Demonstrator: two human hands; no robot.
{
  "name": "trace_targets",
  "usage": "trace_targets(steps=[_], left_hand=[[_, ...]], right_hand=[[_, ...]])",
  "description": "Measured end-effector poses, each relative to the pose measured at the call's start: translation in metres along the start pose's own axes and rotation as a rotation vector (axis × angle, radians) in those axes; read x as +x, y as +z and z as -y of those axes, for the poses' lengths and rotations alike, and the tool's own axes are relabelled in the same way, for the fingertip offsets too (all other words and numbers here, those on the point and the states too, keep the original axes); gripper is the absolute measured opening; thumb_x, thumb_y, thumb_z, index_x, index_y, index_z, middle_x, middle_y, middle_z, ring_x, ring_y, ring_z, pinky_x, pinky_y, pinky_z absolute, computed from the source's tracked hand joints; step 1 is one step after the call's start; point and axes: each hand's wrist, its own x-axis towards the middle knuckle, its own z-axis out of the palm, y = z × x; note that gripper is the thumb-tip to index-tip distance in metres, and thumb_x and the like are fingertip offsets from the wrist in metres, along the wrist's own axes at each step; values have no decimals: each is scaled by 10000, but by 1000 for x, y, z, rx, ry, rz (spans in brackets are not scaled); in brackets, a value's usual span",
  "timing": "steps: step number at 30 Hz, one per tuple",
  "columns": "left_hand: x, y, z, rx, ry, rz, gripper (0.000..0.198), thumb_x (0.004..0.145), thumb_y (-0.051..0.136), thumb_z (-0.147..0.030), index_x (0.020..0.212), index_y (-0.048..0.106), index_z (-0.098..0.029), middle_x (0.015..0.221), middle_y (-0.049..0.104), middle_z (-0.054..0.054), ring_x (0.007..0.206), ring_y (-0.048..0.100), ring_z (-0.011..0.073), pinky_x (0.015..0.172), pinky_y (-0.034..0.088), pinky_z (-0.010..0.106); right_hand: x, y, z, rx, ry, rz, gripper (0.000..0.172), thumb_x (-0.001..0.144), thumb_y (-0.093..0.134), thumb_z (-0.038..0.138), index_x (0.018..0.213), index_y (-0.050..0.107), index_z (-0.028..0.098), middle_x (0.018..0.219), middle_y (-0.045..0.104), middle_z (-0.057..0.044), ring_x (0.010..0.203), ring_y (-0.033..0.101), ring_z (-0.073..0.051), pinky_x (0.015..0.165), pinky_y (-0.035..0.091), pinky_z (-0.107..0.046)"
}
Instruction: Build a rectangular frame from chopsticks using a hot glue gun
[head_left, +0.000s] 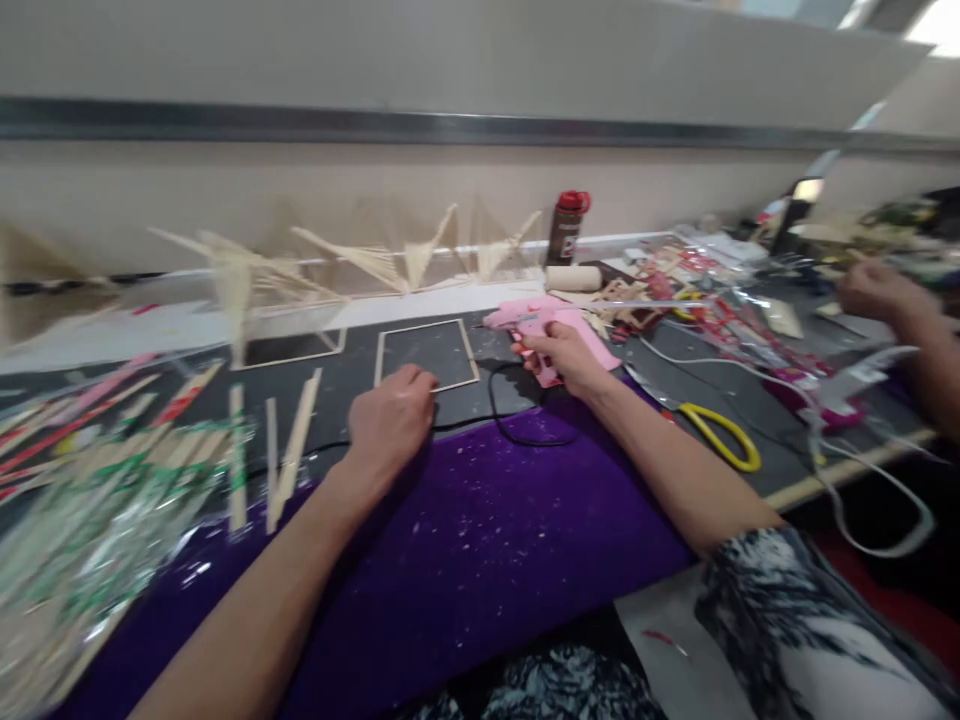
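A pink hot glue gun (525, 312) is gripped in my right hand (566, 358), its nozzle pointing left toward a square frame of thin wooden sticks (471, 350). That frame lies on the dark grey tabletop. My left hand (394, 408) is closed at the frame's near left corner, fingers curled on the near stick; the hand hides that corner. A clear glue stick (645, 304) juts from the back of the gun. Behind the frame stand several fan-shaped stick structures (431, 250) along the wall.
Bundled sticks in plastic wrap (135, 500) and loose sticks (296, 450) lie at left. A purple cloth (450, 540) covers the near edge. Yellow-handled scissors (724, 435), a red-capped bottle (568, 230) and a purple-and-white glue gun (832, 400) are at right, near another person's hand (881, 290).
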Motion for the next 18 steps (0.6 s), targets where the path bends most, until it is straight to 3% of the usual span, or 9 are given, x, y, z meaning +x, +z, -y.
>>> trace_targets(steps=[4, 7, 11, 18], left_hand=[[0, 15, 4, 86, 20, 10, 345, 896, 312, -278, 1120, 559, -188, 1137, 575, 95, 875, 583, 251, 562, 409, 295], [2, 16, 7, 155, 23, 107, 399, 900, 250, -226, 1209, 497, -177, 1160, 557, 112, 843, 586, 261, 541, 422, 308], [6, 13, 9, 221, 68, 236, 415, 878, 219, -130, 1133, 544, -160, 1004, 597, 121, 876, 569, 263, 565, 427, 302], [7, 20, 12, 257, 111, 200, 385, 876, 225, -137, 983, 592, -182, 893, 581, 92, 823, 565, 267, 513, 374, 297]], right_hand=[[6, -2, -4, -27, -12, 7, 220, 712, 598, 281, 882, 538, 155, 870, 678, -56, 496, 549, -67, 437, 416, -180], [7, -2, -7, -45, 12, 16, 240, 710, 598, 280, 908, 541, 158, 895, 678, -51, 498, 545, -60, 431, 416, -169], [7, -1, -8, -56, 11, 23, 224, 713, 594, 268, 902, 543, 159, 891, 680, -42, 497, 545, -56, 427, 422, -163], [7, 1, -6, -74, 28, 21, 189, 722, 590, 241, 877, 527, 153, 865, 680, -41, 486, 549, -53, 412, 417, -156]])
